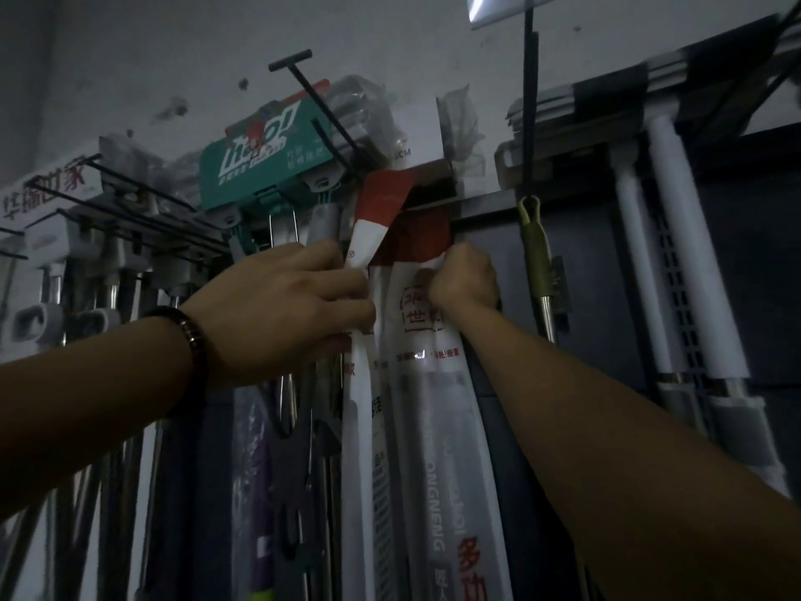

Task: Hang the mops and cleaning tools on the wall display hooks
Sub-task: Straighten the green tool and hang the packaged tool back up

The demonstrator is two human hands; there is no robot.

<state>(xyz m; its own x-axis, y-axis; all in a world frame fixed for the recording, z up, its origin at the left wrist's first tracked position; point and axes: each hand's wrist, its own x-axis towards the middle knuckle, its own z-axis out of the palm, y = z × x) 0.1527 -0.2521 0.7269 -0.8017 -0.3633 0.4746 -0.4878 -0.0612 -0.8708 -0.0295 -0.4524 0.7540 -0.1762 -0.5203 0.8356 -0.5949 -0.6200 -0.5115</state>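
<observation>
A long white packaged mop (pixel 427 383) with a red top and printed lettering hangs against the wall display in the middle of the view. My right hand (pixel 463 279) is closed on its upper edge, just below the red part. A narrower red-and-white package (pixel 368 236) hangs just left of it, and my left hand (pixel 294 297) grips that one with the fingers wrapped round it. A long black display hook (pixel 316 106) with a T-shaped end sticks out above both packages. My left wrist carries a dark bead bracelet.
A teal boxed mop head (pixel 264 162) hangs upper left, with more black hooks (pixel 130 188) and metal-handled mops (pixel 125 297) further left. To the right, an olive-handled tool (pixel 535 249) hangs from a black hook, and white poles (pixel 689 253) stand beside a dark panel (pixel 585 275).
</observation>
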